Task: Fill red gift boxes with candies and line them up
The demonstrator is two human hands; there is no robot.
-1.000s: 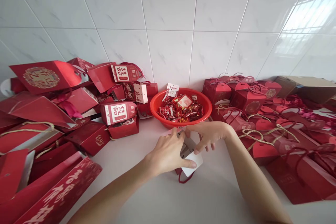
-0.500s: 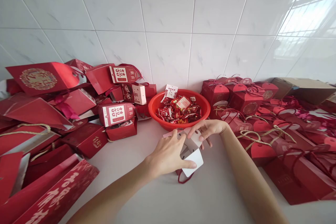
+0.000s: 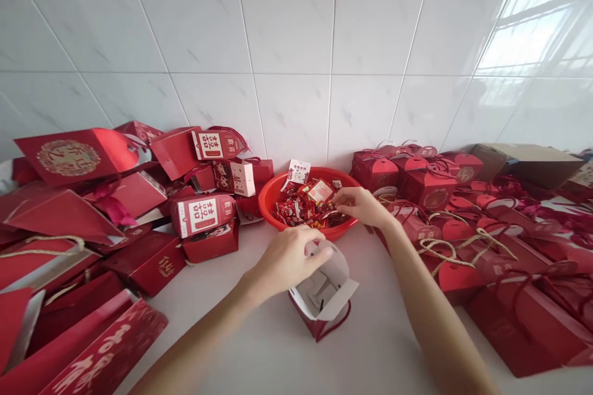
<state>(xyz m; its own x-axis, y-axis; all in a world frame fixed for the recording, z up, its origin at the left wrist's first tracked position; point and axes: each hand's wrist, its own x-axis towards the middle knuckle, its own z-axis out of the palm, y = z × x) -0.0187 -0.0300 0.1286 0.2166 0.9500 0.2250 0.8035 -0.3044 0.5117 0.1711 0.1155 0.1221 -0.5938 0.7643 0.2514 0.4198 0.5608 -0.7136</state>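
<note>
An opened red box (image 3: 320, 296) with a white inside stands on the table in front of me, flaps up and a dark red cord loop at its right. My left hand (image 3: 293, 259) is closed on the box's upper left flap. Behind it is a round red-orange basin (image 3: 269, 200) holding red-wrapped packets (image 3: 303, 205) and a small white printed card. My right hand (image 3: 359, 205) reaches over the basin's right side, its fingertips bent down among the packets; whether they grip one cannot be made out.
Many red gift boxes (image 3: 143, 259) are heaped on the left. More red boxes (image 3: 424, 188) with cord or rope handles fill the right, with a brown cardboard box (image 3: 523, 163) behind them. A tiled wall (image 3: 296, 24) stands at the back.
My right hand has left the small box and moved up into the basin. The small box now shows its open inside more fully, with my left hand still at its flap.
</note>
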